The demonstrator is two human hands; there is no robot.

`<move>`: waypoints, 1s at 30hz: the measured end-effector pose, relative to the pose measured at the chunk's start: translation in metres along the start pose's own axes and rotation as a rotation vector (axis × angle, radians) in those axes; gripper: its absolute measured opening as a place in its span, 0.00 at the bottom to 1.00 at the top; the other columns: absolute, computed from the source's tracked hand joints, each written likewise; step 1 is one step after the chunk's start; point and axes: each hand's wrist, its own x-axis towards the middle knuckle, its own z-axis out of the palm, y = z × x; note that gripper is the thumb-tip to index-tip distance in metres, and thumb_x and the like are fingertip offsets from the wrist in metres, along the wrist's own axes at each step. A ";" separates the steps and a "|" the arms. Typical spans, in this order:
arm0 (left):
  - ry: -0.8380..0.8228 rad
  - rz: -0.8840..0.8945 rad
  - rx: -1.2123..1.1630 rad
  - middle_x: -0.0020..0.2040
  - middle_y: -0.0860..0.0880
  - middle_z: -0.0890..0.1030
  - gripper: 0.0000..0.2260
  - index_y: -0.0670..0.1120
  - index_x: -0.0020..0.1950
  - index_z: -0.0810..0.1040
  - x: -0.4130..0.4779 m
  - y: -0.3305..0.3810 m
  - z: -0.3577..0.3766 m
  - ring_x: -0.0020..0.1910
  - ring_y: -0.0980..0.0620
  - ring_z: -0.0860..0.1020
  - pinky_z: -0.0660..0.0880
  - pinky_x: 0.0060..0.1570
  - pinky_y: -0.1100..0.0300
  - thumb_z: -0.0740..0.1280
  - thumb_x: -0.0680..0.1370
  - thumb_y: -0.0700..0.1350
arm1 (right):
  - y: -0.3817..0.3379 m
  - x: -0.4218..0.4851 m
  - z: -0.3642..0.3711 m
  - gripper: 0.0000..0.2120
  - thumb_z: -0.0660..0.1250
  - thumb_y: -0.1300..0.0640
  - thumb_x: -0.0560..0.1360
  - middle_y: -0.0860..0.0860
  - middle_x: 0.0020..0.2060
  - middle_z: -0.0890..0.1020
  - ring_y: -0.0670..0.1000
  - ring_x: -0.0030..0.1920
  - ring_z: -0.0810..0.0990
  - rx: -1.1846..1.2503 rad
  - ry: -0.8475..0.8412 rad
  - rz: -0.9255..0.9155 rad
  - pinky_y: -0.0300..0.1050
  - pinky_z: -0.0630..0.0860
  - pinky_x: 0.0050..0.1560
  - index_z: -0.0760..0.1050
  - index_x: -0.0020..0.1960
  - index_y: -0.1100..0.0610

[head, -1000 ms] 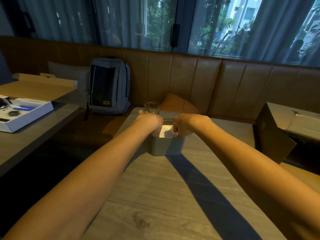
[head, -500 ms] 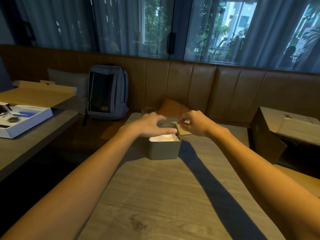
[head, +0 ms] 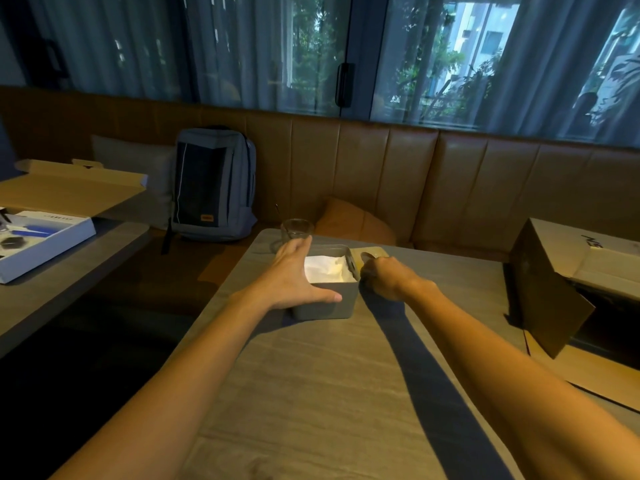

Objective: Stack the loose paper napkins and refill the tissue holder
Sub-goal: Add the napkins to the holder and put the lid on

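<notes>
Left hand (head: 294, 278) splayed, steadying grey square tissue holder (head: 327, 301) of white napkins (head: 327, 270); right hand (head: 379, 273) curled on tan lid (head: 372, 253), grip unclear. Clear glass (head: 296, 230) near: knock risk.

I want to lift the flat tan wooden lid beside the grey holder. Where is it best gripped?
Probably pinch the flat tan wooden lid at its free right edge, coming from the right. It lies flat against the grey holder, and the right hand already covers its near side.

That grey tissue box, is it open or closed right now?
Open. The grey tissue holder has no lid on; white napkins show inside, and a wooden lid lies beside it.
</notes>
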 end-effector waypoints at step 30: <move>0.090 -0.044 -0.505 0.82 0.54 0.56 0.63 0.57 0.83 0.42 -0.032 -0.013 0.017 0.79 0.49 0.59 0.61 0.75 0.46 0.82 0.61 0.62 | -0.113 -0.094 -0.049 0.21 0.70 0.55 0.77 0.53 0.59 0.81 0.55 0.59 0.78 0.077 0.183 -0.231 0.48 0.75 0.48 0.73 0.69 0.47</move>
